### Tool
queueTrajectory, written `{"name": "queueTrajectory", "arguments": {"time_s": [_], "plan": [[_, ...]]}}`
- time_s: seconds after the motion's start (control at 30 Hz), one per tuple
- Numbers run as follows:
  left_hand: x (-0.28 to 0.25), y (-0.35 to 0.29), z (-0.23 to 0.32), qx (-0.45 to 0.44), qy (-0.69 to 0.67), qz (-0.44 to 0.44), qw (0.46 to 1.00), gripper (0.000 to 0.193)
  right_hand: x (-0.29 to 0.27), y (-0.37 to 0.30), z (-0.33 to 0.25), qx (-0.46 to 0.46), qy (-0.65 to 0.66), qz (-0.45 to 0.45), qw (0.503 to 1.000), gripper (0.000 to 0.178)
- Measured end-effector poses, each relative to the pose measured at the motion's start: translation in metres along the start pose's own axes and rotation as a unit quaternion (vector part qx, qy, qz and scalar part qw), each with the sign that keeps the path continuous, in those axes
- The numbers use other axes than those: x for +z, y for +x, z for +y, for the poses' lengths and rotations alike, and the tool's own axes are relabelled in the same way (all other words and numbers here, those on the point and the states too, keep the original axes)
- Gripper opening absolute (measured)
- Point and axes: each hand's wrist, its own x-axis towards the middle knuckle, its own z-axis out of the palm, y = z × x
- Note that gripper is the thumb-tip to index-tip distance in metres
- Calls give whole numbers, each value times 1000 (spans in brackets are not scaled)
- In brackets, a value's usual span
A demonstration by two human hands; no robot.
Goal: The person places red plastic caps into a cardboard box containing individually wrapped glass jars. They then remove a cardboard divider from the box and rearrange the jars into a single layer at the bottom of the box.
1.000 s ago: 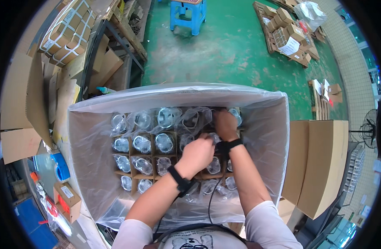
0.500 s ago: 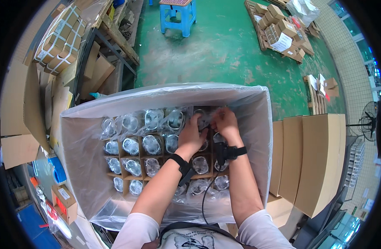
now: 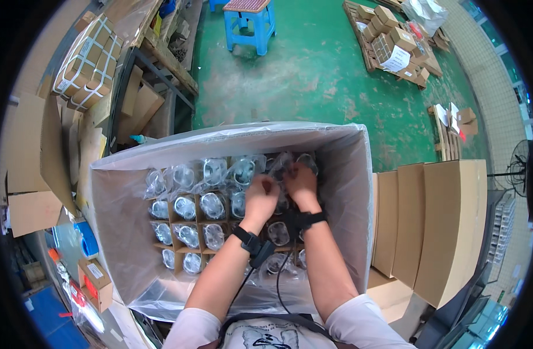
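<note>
A large carton (image 3: pixel 342 192) lined with clear plastic stands before me. Cardboard dividers (image 3: pixel 198 224) split its inside into compartments. Rows of round metal parts that look like pistons (image 3: pixel 212 206) sit in them, each in a clear plastic bag. Over the back row, right of the middle, my right hand (image 3: pixel 301 185) pinches the clear plastic bag (image 3: pixel 284 163) around one part. Beside it, my left hand (image 3: pixel 262 199) has its fingers curled at the lower left of that bag; whether they grip the plastic is hidden. Another bagged part (image 3: pixel 307 163) shows in the back right corner.
Tall flat cartons (image 3: pixel 441 227) lean along the carton's right side. A workbench at left holds strapped boxes (image 3: pixel 87 64), a blue tape dispenser (image 3: pixel 86 238) and a small open box (image 3: pixel 95 279). On the green floor ahead are a blue stool (image 3: pixel 249 26) and a pallet of boxes (image 3: pixel 394 43).
My right hand has shifted left toward my left hand, uncovering the bagged part in the back right corner. My left hand has drawn slightly nearer to me, its fingers more curled.
</note>
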Motion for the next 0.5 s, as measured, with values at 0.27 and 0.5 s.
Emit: {"name": "queueTrajectory", "arguments": {"time_s": [0.27, 0.5], "plan": [[-20, 28, -16, 7, 170, 109, 979, 35, -45, -22, 1, -7, 88, 88, 992, 16], [-46, -15, 42, 50, 92, 132, 986, 20, 3, 34, 51, -88, -290, 67, 951, 15]]}}
